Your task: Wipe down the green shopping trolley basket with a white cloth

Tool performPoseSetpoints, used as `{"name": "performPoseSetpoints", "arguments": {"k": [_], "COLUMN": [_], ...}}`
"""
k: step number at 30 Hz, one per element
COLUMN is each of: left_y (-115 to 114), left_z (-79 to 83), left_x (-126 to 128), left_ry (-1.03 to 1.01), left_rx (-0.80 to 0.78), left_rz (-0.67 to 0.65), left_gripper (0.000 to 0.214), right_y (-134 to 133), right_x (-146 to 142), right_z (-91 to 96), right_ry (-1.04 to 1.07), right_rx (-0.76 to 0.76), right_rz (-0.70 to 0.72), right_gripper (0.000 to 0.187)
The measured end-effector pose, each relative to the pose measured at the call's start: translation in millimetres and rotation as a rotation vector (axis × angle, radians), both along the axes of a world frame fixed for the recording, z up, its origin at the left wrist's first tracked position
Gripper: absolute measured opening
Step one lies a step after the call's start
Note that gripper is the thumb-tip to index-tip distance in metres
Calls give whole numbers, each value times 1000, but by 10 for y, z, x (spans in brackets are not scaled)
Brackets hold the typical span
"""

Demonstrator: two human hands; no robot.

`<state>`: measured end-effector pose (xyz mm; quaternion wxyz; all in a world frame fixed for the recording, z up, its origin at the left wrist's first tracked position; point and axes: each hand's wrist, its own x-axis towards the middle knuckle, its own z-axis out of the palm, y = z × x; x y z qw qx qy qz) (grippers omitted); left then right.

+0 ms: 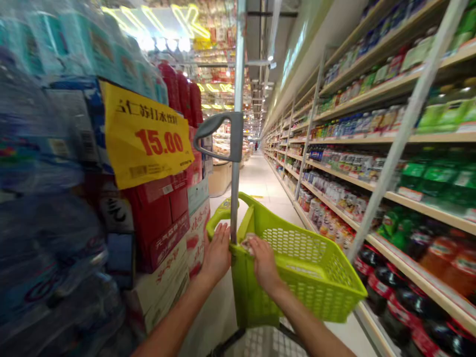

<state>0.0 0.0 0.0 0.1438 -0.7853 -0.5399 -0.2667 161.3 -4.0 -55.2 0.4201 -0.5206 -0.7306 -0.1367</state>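
Note:
A lime-green shopping cart (308, 287) with a perforated basket stands right in front of me. From its near end a metal pole (238, 64) rises with a grey hook-shaped handle (223, 136). My left hand (218, 253) lies against the green rim left of the pole, its fingers stretched out and nothing visible in them. Just right of the pole, my right hand (262, 260) is closed on a small crumpled pale cloth or tissue (247, 242) pressed to the cart's top edge. The right fingertips are partly hidden.
Stacked drink cartons (159, 223) and shrink-wrapped bottles (48, 258) crowd the left, with a yellow price sign (148, 136) reading 15.00. Long shelves of bottled drinks (439, 173) line the right. A pale tiled aisle (256, 171) runs ahead, with a distant person (256, 146).

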Motion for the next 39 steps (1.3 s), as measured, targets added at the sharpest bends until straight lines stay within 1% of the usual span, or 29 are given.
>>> {"name": "performPoseSetpoints", "arguments": {"k": [2,3,4,6,7,8,9,10,11,12,15,17,18,19,20,22,24,27,28,29,30,31,32,33,35,36,37,38,39], "left_y": [1,-1,-4,-15,-20,-23,-26,-26,-24,-22,-21,-26,-29,-31,-32,-26,-9,21,28,32,33,33,32,31,34,38,44,51,58], "left_z": [78,109,131,145,138,125,106,86,65,46,0,-19,-26,-30,-31,-29,-27,-32,-34,-34,-34,-33,-31,-29,-32,-37,-45,-56,-70], "left_x": [56,75,86,87,84,83,88,100,119,142,219,249,254,251,242,208,159,82,61,43,28,17,8,-2,-25,-41,-60,-81,-103], "left_ry": [4,10,18,47,55,60,63,65,69,75,94,100,100,100,101,99,90,77,77,78,78,77,75,75,81,89,97,105,111], "left_rx": [-48,-63,-70,-64,-53,-37,-21,-4,12,26,59,75,82,88,91,94,96,102,101,100,99,100,103,106,115,122,132,142,155], "left_rz": [29,34,31,-15,-29,-32,-24,-10,4,13,13,-2,-10,-20,-31,-48,-56,-65,-68,-71,-70,-67,-63,-60,-64,-71,-77,-82,-85], "left_gripper": [47,42,37,33,33,35,36,37,37,37,38,40,40,40,40,38,38,40,41,41,41,41,41,41,41,41,42,42,42], "right_y": [-56,-86,-120,-199,-242,-284,-321,-346,-356,-348,-254,-200,-191,-193,-205,-256,-340,-501,-546,-576,-590,-586,-569,-541,-485,-469,-468,-485,-520], "right_x": [43,122,254,645,856,1036,1155,1191,1137,1001,339,-22,-115,-141,-98,163,602,1346,1538,1666,1715,1681,1571,1404,1026,882,807,817,914], "right_z": [-117,-177,-240,-373,-438,-493,-533,-552,-547,-515,-296,-119,-51,-8,3,-75,-269,-626,-717,-779,-809,-807,-778,-731,-625,-586,-567,-573,-603], "right_ry": [-37,-43,-40,-20,14,71,126,171,204,218,166,143,127,106,77,10,-39,-46,-33,-9,20,45,58,61,12,-14,-40,-59,-74], "right_rx": [-15,-23,-31,-67,-73,-47,-16,19,55,87,145,163,156,132,97,20,-6,59,86,105,122,131,134,133,113,104,101,106,115], "right_rz": [-1,-17,-44,-126,-190,-264,-307,-319,-301,-253,-67,-47,-53,-65,-81,-123,-193,-333,-382,-428,-454,-456,-427,-375,-213,-156,-120,-115,-138], "right_gripper": [47,48,48,45,43,43,43,44,45,46,47,49,50,51,52,50,46,39,37,36,36,36,37,39,42,43,44,44,44]}}
